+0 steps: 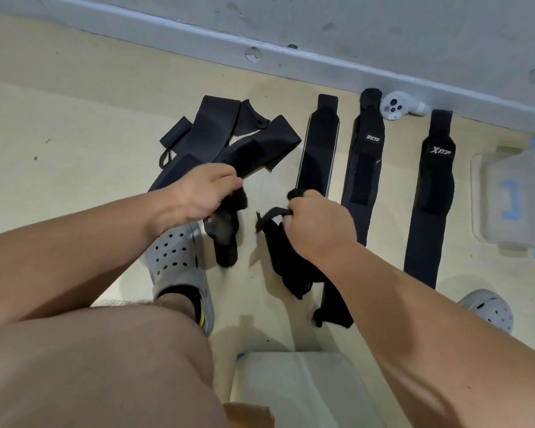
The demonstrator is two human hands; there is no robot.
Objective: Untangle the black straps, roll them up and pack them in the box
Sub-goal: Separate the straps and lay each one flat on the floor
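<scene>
A tangle of black straps (pixel 229 134) lies on the beige floor ahead of me. My left hand (pixel 204 189) grips one strap (pixel 226 239) whose end hangs down to the floor. My right hand (pixel 315 223) holds another black strap (pixel 288 267) by its thumb loop, the rest trailing back under my forearm. Three straps lie flat and straight to the right: a plain one (pixel 317 149), one with a white logo (pixel 365 168), and one marked XTEP (pixel 430 205). A clear plastic box (pixel 513 199) with blue clips stands at the far right.
A white handheld controller (pixel 396 108) lies by the grey wall base (pixel 291 57). My feet in grey clogs rest on the floor, the left foot (pixel 179 267) under my left hand and the right foot (pixel 491 310) at the right. A pale stool (pixel 297 390) sits below me.
</scene>
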